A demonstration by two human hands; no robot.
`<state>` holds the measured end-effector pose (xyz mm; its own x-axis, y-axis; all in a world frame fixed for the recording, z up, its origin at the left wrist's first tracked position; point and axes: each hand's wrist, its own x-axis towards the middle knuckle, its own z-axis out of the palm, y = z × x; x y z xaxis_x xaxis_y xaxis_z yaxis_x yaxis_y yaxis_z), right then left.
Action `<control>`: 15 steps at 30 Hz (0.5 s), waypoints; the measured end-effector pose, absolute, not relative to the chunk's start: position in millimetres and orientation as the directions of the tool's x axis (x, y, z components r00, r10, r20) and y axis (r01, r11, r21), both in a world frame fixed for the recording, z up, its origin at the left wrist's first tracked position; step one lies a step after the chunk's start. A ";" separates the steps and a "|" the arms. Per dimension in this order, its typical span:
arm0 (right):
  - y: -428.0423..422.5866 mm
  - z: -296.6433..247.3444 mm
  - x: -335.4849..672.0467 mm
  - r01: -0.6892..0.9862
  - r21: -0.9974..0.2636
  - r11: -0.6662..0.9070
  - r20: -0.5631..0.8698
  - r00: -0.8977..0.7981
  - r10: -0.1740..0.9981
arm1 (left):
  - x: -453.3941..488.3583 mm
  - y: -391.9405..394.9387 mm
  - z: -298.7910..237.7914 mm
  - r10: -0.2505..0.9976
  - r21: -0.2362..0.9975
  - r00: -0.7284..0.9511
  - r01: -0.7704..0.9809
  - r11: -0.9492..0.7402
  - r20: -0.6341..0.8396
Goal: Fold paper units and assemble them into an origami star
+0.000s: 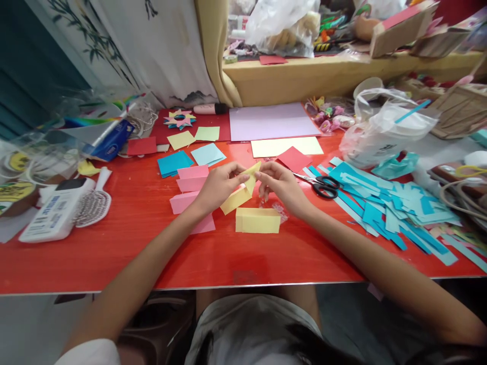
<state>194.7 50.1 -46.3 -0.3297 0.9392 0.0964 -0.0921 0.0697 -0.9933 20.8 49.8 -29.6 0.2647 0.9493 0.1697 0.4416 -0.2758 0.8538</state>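
Both my hands meet over the middle of the red table (114, 253) and pinch one small folded yellow paper (251, 178). My left hand (218, 187) grips its left side with closed fingers. My right hand (279, 185) pinches its right edge. Under my hands lie a folded yellow strip (234, 201) and a folded yellow rectangle (257, 220). Pink paper squares (190, 185) lie just left of my left hand.
Black-handled scissors (323, 186) lie right of my right hand, beside a heap of blue paper scraps (391, 208). Blue, green, yellow and red squares, a lilac sheet (272, 121) and a paper star (179, 119) lie farther back. A hairbrush (93, 205) and white box sit left.
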 end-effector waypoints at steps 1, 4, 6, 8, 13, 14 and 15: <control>49.9 -46.3 194.9 -0.099 -0.992 0.084 0.111 -0.316 0.942 | 20.7 50.1 -28.9 0.951 0.854 0.260 0.445 -0.271 0.166; 48.7 -45.4 195.3 -0.083 -0.984 0.158 0.176 -0.292 0.940 | 20.7 50.0 -27.2 0.954 0.865 0.263 0.433 -0.253 0.147; 47.9 -44.9 195.2 -0.061 -0.972 0.228 0.236 -0.286 0.929 | 20.5 49.5 -26.2 0.955 0.870 0.266 0.431 -0.238 0.130; 47.6 -45.0 195.3 -0.032 -0.956 0.290 0.287 -0.277 0.917 | 20.4 48.8 -25.1 0.957 0.870 0.266 0.438 -0.227 0.116; 48.6 -46.2 197.0 0.095 -0.928 0.360 0.328 -0.245 0.912 | 20.9 47.1 -22.4 0.960 0.867 0.254 0.446 -0.225 0.118; 48.6 -46.0 197.3 0.120 -0.922 0.367 0.333 -0.237 0.913 | 21.1 47.1 -22.1 0.959 0.860 0.253 0.453 -0.234 0.128; 48.4 -45.8 197.5 0.142 -0.915 0.378 0.342 -0.227 0.912 | 21.3 47.1 -22.0 0.957 0.851 0.254 0.464 -0.247 0.139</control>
<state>197.5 48.4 -45.8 -0.2270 0.9120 0.3416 0.1418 0.3779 -0.9149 21.3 47.1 -22.0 0.2536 0.9572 0.1394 0.4636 -0.2467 0.8510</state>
